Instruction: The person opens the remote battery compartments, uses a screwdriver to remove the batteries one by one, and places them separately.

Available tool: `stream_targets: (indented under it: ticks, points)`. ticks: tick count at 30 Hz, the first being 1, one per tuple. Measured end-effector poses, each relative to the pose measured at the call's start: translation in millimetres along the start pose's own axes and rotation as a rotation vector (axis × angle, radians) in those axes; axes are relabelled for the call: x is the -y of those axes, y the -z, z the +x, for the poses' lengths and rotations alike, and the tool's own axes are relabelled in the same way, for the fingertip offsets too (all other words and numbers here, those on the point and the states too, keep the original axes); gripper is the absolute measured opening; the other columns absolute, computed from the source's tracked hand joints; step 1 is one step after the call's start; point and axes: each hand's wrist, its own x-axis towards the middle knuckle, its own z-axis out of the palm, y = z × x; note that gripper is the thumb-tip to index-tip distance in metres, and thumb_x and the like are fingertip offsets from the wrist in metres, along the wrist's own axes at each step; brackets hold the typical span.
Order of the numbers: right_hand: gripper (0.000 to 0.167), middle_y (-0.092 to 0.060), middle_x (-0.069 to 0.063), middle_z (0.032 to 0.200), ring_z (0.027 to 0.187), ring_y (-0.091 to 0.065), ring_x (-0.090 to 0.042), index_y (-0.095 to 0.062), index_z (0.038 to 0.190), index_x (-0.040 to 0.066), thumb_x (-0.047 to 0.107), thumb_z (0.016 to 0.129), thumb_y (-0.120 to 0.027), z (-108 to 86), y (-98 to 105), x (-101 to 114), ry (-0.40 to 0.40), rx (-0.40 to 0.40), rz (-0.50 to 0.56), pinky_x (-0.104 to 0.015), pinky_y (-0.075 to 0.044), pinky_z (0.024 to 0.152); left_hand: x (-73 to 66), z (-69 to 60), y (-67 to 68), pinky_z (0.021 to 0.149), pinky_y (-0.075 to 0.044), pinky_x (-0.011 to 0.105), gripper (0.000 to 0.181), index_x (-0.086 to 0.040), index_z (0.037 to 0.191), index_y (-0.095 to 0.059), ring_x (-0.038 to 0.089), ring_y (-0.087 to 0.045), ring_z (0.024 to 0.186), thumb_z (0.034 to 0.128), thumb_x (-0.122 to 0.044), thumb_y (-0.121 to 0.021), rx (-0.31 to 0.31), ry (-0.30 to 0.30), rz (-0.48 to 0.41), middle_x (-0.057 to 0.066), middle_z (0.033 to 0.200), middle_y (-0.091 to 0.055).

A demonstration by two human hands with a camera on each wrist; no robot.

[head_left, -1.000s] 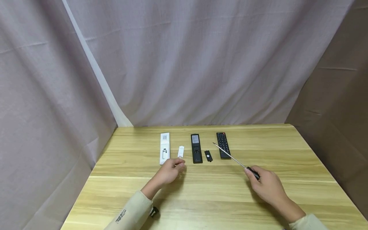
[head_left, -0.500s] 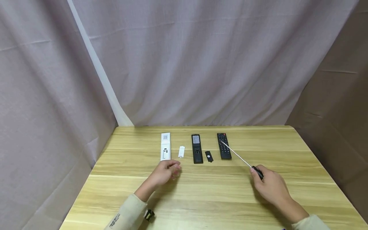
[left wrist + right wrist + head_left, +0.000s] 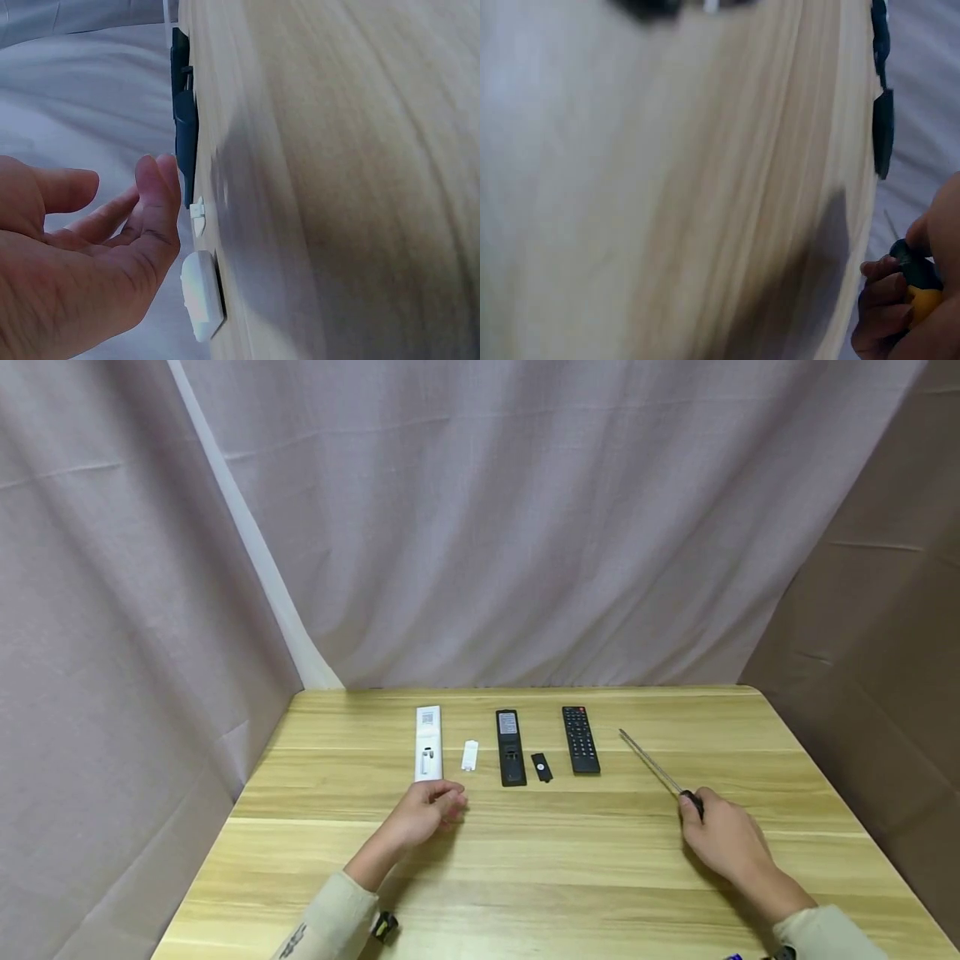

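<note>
My right hand (image 3: 723,835) grips a screwdriver (image 3: 697,803) by its dark handle, which shows a yellow part in the right wrist view. Its long metal shaft points up and left, to the right of a black remote control (image 3: 581,740) lying buttons up. My left hand (image 3: 422,814) holds nothing, its fingers loosely bent with thumb and fingertips apart. Just beyond it lies a white remote control (image 3: 428,735), back up with its battery bay uncovered. A small white battery cover (image 3: 469,756) lies to the right of that.
A second black remote control (image 3: 511,747) lies back up in the middle, its black battery cover (image 3: 542,767) beside it. Curtains (image 3: 525,527) close off the back and sides of the wooden table (image 3: 555,877). A small dark object (image 3: 385,927) shows near my left sleeve.
The screwdriver's tip has swung right, from over the buttons-up black remote control to the table beside it. My right hand has moved right; my left hand has drawn slightly left and back.
</note>
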Motion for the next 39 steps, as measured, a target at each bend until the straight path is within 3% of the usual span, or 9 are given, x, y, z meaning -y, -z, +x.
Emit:
stream_targets:
  ticks: [6, 13, 18, 31, 39]
  points:
    - [0.038, -0.050, -0.005, 0.067, 0.058, -0.045, -0.021, -0.058, 0.094, 0.002, 0.030, 0.114, -0.041, 7.4, -4, -11, -0.010, 0.053, -0.012, -0.030, -0.032, 0.049, -4.2, -4.5, -0.5, 0.081, -0.067, 0.042, 0.035, 0.016, 0.137, -0.058, 0.031, -0.073, 0.100, 0.1110, -0.006, -0.048, 0.014, -0.001, -0.016, 0.033, 0.125, -0.069]
    - [0.038, -0.054, -0.003, 0.065, 0.060, -0.048, -0.020, -0.061, 0.082, 0.012, 0.034, 0.111, -0.048, 23.2, -2, -11, 0.040, 0.132, -0.173, -0.030, -0.032, 0.050, -5.3, -9.7, 0.0, 0.084, -0.067, 0.046, 0.036, 0.016, 0.137, -0.058, 0.033, -0.073, 0.102, 0.1117, -0.008, -0.049, 0.020, -0.005, -0.016, 0.033, 0.125, -0.069]
    - [0.040, -0.055, -0.002, 0.063, 0.058, -0.048, -0.019, -0.057, 0.073, 0.015, 0.032, 0.108, -0.049, 38.6, 3, -11, 0.073, 0.174, -0.203, -0.030, -0.034, 0.051, -4.6, -8.2, 1.6, 0.085, -0.067, 0.045, 0.036, 0.015, 0.137, -0.058, 0.033, -0.072, 0.103, 0.1119, -0.008, -0.047, 0.048, -0.004, -0.014, 0.033, 0.125, -0.069]
    - [0.046, -0.058, -0.004, 0.065, 0.057, -0.053, -0.021, -0.055, 0.070, 0.016, 0.040, 0.107, -0.041, 75.9, 26, -61, -0.095, 0.209, -0.142, -0.031, -0.039, 0.047, -1.3, -12.8, 3.2, 0.086, -0.068, 0.046, 0.037, 0.016, 0.139, -0.056, 0.036, -0.073, 0.105, 0.1117, -0.007, -0.046, 0.037, -0.001, 0.016, 0.033, 0.125, -0.069]
    - [0.049, -0.063, -0.010, 0.075, 0.063, -0.054, -0.024, -0.065, 0.082, 0.013, 0.043, 0.109, -0.039, 83.4, 29, -73, -0.117, 0.214, -0.173, -0.033, -0.039, 0.049, -5.4, -13.7, 7.1, 0.090, -0.067, 0.050, 0.041, 0.017, 0.144, -0.050, 0.044, -0.071, 0.111, 0.1125, -0.009, -0.045, 0.041, -0.005, 0.021, 0.034, 0.130, -0.067]
